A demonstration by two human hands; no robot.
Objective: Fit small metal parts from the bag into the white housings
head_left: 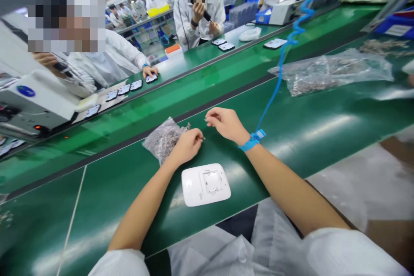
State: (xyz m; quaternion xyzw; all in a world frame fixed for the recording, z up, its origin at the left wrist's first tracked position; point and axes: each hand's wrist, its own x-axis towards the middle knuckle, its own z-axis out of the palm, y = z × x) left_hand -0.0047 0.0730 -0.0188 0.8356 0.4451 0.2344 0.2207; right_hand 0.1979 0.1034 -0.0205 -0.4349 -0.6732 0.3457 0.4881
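A white plastic housing (193, 185) with a square recess lies flat on the green bench, just below my hands. My left hand (188, 145) is closed in a pinch beside a clear plastic bag (161, 139) of small metallic-looking parts. A tiny piece seems to show at its fingertips, too small to name. Slightly higher and to the right, my right hand (224, 124) is also pinched, its fingertips apart from the left hand's. Whatever it holds is too small to make out. A blue wrist strap (250, 141) circles my right wrist.
The strap's coiled blue cord (280, 69) rises to the upper right. More plastic bags of small parts (339, 71) lie at right. Beyond the green conveyor (194, 84), two people in white coats handle dark-edged units (136, 85). A white machine (39, 99) stands at left.
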